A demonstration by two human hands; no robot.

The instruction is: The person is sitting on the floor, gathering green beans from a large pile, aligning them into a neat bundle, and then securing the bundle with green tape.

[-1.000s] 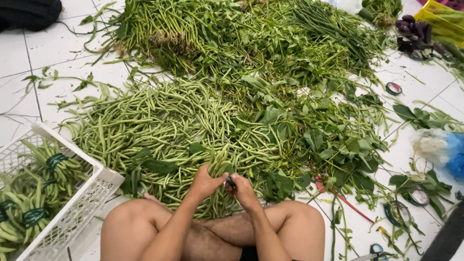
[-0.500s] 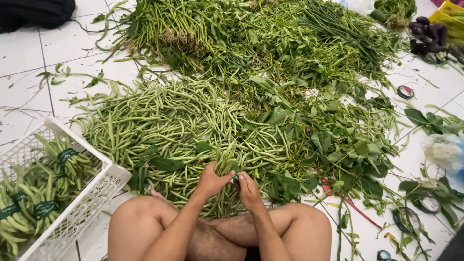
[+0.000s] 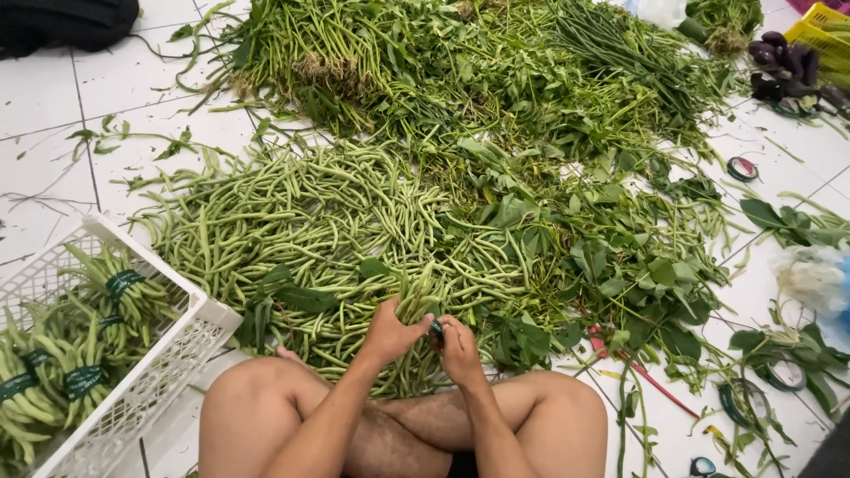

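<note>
I sit cross-legged on a white tiled floor in front of a broad pile of loose green beans (image 3: 319, 221). My left hand (image 3: 390, 332) grips a bunch of green beans (image 3: 416, 305) at the pile's near edge. My right hand (image 3: 460, 347) presses against it from the right, pinching a small dark roll of tape (image 3: 436, 329) against the bunch. Both hands touch each other above my knees.
A white plastic crate (image 3: 168, 354) at the left holds several bean bundles banded in dark green. Leafy greens (image 3: 611, 265) and long-stemmed vegetables (image 3: 460, 62) lie beyond. Tape rolls (image 3: 742, 168) dot the right floor, dark aubergines (image 3: 788, 62) and a yellow crate (image 3: 823, 26) at top right.
The view has shifted slightly, so the crate and pile sit further right. My hands stay together on the bunch, fingers working around it.
</note>
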